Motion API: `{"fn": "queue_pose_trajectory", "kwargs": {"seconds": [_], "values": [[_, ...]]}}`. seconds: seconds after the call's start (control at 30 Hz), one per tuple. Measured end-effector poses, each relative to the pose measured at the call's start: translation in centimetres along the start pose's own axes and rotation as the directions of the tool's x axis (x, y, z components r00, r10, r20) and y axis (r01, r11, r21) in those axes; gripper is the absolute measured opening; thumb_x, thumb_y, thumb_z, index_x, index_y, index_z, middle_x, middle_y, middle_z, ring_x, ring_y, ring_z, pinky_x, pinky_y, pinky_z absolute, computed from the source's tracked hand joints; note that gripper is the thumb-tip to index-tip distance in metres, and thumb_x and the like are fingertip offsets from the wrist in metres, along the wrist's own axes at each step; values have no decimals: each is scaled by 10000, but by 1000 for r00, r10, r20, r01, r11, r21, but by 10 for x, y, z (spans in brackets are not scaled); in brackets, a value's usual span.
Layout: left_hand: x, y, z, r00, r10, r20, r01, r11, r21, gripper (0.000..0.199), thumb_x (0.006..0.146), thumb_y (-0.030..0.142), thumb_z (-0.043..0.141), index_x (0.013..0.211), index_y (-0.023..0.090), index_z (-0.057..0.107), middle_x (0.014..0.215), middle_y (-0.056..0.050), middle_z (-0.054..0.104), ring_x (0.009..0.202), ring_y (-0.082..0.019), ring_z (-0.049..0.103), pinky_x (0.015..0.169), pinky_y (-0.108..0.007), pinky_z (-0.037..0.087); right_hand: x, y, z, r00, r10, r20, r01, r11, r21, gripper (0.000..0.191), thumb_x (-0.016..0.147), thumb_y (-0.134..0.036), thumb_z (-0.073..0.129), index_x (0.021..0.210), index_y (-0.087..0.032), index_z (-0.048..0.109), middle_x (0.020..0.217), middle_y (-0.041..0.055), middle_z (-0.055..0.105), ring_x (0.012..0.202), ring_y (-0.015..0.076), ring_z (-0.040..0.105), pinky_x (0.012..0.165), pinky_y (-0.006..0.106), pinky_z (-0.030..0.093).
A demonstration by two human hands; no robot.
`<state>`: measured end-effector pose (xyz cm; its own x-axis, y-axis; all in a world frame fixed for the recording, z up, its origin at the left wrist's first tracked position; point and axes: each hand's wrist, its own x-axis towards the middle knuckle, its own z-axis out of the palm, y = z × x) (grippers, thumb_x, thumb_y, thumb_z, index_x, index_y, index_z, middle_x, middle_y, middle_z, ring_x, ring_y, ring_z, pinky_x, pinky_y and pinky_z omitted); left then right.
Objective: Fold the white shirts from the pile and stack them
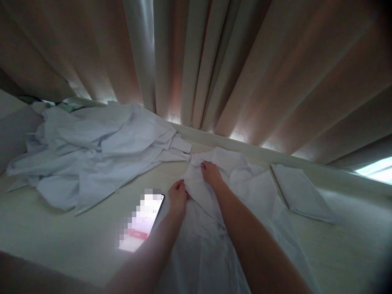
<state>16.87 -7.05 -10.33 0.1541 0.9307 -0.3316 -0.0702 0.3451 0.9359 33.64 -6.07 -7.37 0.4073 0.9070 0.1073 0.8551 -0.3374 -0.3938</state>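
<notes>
A white garment, thin and wrinkled, is spread over the surface and runs down toward me under my forearms. My left hand is closed at its left edge, with the fingers curled in and the thumb partly hidden. A little farther away and to the right, my right hand pinches the same garment near its upper end. Between the two hands the cloth lies in soft folds. To the left of my left forearm lies a lit phone, its screen partly pixelated.
A loose heap of white garments covers the back left of the pale table. At the right lies a neatly folded white cloth. Behind the table's raised back edge hangs a pleated curtain, with light coming in below it.
</notes>
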Motion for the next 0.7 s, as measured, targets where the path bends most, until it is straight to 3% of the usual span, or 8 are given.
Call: {"fn": "queue_pose_trajectory", "kwargs": {"seconds": [0.17, 0.3, 0.37, 0.53, 0.7], "values": [[0, 0, -4, 999, -21, -42, 21, 1000, -8, 290, 732, 288, 490, 969, 166, 605, 819, -58, 624, 581, -129, 573, 472, -252, 481, 18, 19, 0, 992, 123, -38, -119, 990, 77, 394, 885, -291, 252, 1037, -125, 576, 963, 107, 623, 872, 182, 569, 728, 284, 412], [-3, 4, -4, 999, -25, -39, 26, 999, 23, 261, 721, 269, 500, 931, 162, 613, 749, -39, 595, 514, -102, 535, 451, -238, 469, 21, 27, -1, 990, 142, -18, -140, 986, 90, 338, 856, -306, 338, 914, -128, 620, 885, 107, 633, 821, 189, 577, 712, 291, 409], [-5, 8, -3, 999, -38, -16, 38, 999, 15, 306, 716, 251, 500, 997, 174, 590, 745, -28, 585, 490, -89, 522, 430, -225, 454, 24, 22, 0, 995, 99, -19, -97, 991, 91, 275, 834, -315, 409, 904, -153, 620, 889, 88, 633, 827, 180, 568, 739, 290, 399], [-3, 15, 1, 992, -89, 85, 93, 995, -46, 408, 720, 258, 493, 1123, 205, 539, 766, -29, 603, 470, -82, 520, 383, -191, 391, 37, -1, 8, 987, -155, 32, 152, 986, 74, 209, 728, -291, 591, 896, -167, 600, 917, 63, 622, 868, 167, 532, 807, 277, 363], [3, 10, 1, 989, -107, 98, 119, 985, -127, 386, 695, 281, 532, 1056, 158, 591, 771, -48, 626, 504, -81, 522, 414, -188, 390, 52, -10, 18, 997, -80, 14, 78, 989, 128, 114, 775, -255, 517, 791, -166, 587, 857, 65, 623, 851, 158, 536, 805, 269, 355]]}}
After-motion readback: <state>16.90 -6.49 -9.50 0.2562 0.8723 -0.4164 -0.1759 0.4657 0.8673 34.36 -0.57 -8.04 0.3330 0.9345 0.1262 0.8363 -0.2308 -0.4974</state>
